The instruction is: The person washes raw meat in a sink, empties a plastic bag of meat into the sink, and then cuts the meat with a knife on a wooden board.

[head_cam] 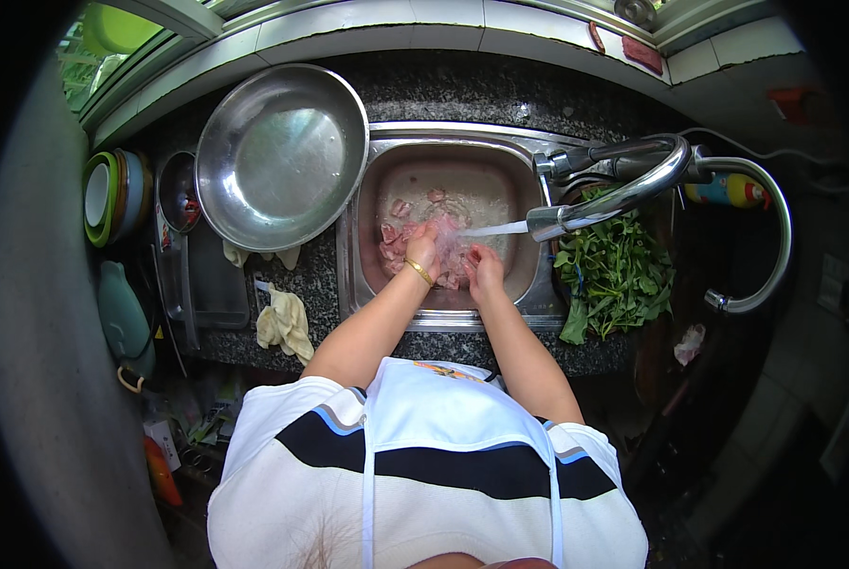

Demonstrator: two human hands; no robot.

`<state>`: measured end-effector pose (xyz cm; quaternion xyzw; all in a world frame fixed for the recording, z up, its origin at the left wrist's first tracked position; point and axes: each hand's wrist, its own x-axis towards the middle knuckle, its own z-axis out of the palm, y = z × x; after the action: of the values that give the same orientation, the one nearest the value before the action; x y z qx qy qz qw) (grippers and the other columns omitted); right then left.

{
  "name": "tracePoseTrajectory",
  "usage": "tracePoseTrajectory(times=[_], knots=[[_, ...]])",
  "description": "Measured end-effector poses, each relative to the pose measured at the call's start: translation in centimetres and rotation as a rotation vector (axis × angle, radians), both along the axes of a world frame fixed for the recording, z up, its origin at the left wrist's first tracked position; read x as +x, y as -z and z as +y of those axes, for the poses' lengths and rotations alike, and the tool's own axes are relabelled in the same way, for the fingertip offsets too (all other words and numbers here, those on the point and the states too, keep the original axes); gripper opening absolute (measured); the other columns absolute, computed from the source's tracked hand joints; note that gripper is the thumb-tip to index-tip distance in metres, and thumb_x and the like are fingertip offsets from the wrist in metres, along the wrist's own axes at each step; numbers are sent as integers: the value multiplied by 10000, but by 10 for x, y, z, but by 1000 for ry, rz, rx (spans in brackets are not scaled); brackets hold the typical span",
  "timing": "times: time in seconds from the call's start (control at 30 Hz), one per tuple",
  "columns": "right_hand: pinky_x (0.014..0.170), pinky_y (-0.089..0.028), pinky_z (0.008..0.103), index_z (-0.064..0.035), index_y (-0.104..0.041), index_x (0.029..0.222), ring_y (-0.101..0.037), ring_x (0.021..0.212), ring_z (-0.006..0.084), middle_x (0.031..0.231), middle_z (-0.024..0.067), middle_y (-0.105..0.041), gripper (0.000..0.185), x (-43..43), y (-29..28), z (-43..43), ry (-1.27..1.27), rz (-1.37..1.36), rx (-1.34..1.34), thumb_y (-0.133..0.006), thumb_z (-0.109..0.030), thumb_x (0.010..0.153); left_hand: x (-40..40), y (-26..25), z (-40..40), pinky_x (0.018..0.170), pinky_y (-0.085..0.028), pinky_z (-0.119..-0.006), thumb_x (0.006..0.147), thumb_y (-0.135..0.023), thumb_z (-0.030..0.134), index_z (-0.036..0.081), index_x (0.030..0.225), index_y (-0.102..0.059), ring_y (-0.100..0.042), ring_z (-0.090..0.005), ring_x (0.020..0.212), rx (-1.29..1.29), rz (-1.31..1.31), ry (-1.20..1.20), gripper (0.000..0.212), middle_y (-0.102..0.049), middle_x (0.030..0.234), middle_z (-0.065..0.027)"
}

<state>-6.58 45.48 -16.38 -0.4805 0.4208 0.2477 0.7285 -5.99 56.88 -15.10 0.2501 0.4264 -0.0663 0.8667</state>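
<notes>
Raw pink meat pieces (pixel 393 240) lie in water in a stainless steel sink (pixel 531 267). My left hand (pixel 423 250), with a gold bracelet (pixel 418 271) at its wrist, reaches among the meat. Splashing water hides its fingertips, so I cannot tell whether it grips a piece. Across from it, my right hand (pixel 485 270) is held at the right of the meat, fingers curled and apart, with nothing visible in them. Between the hands falls a white stream of water (pixel 495 230) from a chrome faucet (pixel 549 222).
Left of the sink, a large steel basin (pixel 282 156) overlaps its rim. A pale cloth (pixel 285 323) lies on the speckled stone counter (pixel 467 346). Leafy greens (pixel 613 274) are heaped on the right, beneath the faucet's arm. Stacked bowls (pixel 115 195) stand far left.
</notes>
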Motion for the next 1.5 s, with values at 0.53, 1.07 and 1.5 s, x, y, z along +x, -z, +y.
tracePoseTrajectory(times=[0.53,1.07,1.5], knots=[[1008,-286,447,-43,-266,1327,-379,1189,328,1304,188,-373,775,2,-29,3,159,-245,881,-300,-628,819,-32,-50,-18,1048,-10,-494,876,-311,458,74,1351,-261,-154,-289,1319,1622,-570,1363,614,-200,1415,-147],[934,-372,472,33,-492,1080,-500,1050,324,1121,183,-530,470,36,-1,28,-58,-154,648,-250,-318,880,-6,0,55,723,-482,-324,916,-370,389,70,1081,-519,-585,-172,847,-155,45,353,389,-603,966,-74],[766,-485,431,-51,-515,955,-573,855,239,934,107,-579,225,39,2,42,-75,-75,592,-427,-232,854,4,-17,45,710,-514,-336,866,-525,213,44,1049,-519,-580,-164,869,278,-5,446,249,-581,971,-73]])
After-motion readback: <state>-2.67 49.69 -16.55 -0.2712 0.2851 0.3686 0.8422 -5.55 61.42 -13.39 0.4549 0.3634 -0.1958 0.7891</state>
